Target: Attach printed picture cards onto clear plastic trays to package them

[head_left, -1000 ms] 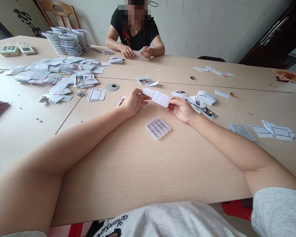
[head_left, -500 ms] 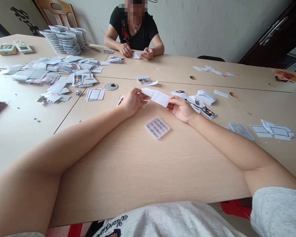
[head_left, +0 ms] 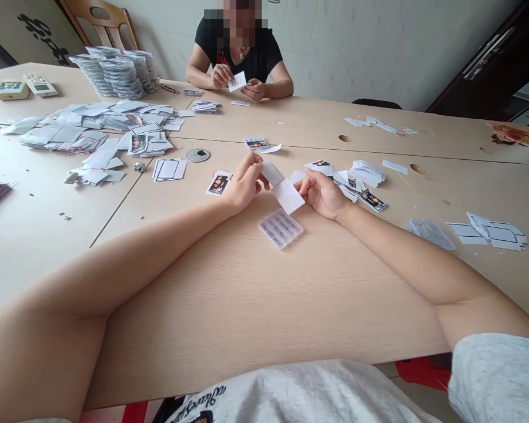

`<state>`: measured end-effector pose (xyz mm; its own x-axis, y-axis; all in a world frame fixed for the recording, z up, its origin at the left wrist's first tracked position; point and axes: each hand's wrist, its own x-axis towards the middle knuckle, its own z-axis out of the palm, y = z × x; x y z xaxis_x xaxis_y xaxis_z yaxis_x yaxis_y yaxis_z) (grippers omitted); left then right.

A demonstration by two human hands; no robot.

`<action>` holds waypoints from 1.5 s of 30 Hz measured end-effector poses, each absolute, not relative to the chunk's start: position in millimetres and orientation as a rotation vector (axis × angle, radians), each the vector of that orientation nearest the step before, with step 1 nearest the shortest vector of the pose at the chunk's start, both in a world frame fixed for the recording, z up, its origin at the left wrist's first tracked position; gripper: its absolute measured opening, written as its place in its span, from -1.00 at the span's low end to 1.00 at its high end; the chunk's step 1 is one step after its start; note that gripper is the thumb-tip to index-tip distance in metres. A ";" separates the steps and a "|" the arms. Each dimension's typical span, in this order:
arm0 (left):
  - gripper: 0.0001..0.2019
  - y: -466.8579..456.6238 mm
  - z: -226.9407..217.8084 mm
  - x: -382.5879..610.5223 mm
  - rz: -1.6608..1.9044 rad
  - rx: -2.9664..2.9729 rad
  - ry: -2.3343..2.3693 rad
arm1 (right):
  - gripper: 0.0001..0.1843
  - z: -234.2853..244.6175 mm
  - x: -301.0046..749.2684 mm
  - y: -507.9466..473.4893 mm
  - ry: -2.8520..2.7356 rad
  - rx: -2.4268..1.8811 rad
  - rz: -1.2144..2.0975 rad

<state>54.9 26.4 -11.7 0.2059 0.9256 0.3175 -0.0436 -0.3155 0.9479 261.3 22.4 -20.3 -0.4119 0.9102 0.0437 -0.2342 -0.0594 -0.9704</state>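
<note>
**A:** Where was the paper strip [head_left: 284, 189]?

**B:** It was up off the table [head_left: 229, 294], between the two hands and just beyond the clear plastic tray [head_left: 281, 228]. It slanted down from far left to near right.

**A:** How did the left hand [head_left: 242, 187] have it?

**B:** Thumb and forefinger were closed on its far end, with the other fingers curled in. The paper hid where the tips met.

**A:** And the right hand [head_left: 321, 192]?

**B:** Its fingers were bent in and its thumb lay against the strip's right edge. The fingertips were behind the paper, so I couldn't see how firm that hold was.

**A:** Could you tell what was in the tray?

**B:** Only rows of small dark pieces, too small to identify.

**A:** What else was nearby?

**B:** A picture card [head_left: 219, 184] lay just left of the left hand. To the right was a loose heap of cards [head_left: 361, 176], partly hidden by the right hand. At the far left was a wide scatter of white slips [head_left: 101, 126], with stacked clear cases [head_left: 119, 70] behind it.

**A:** Was anyone else there?

**B:** A person sat across the table, whose hand [head_left: 223, 75] held up a small card [head_left: 237, 81]. Its print was unreadable.
</note>
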 end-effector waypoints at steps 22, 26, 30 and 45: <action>-0.93 4.4 -8.3 57.0 1.189 2.229 0.902 | -0.75 -24.1 256.1 20.2 -1.399 -0.846 1.578; -0.94 1.5 -6.4 57.0 1.183 2.263 0.926 | -0.78 -25.6 256.9 21.4 -1.383 -0.848 1.564; -0.93 2.4 -8.1 56.0 1.193 2.306 0.960 | -0.79 -27.8 258.1 22.8 -1.346 -0.843 1.534; -0.90 10.6 -14.9 56.7 1.274 2.150 0.950 | -0.66 -25.9 253.6 19.6 -1.300 -0.865 1.408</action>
<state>56.7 10.6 -14.9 0.3313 0.7556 0.5651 0.3256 -0.6537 0.6832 253.6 19.6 -25.9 -0.2525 0.9604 0.1178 -0.1940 0.0690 -0.9786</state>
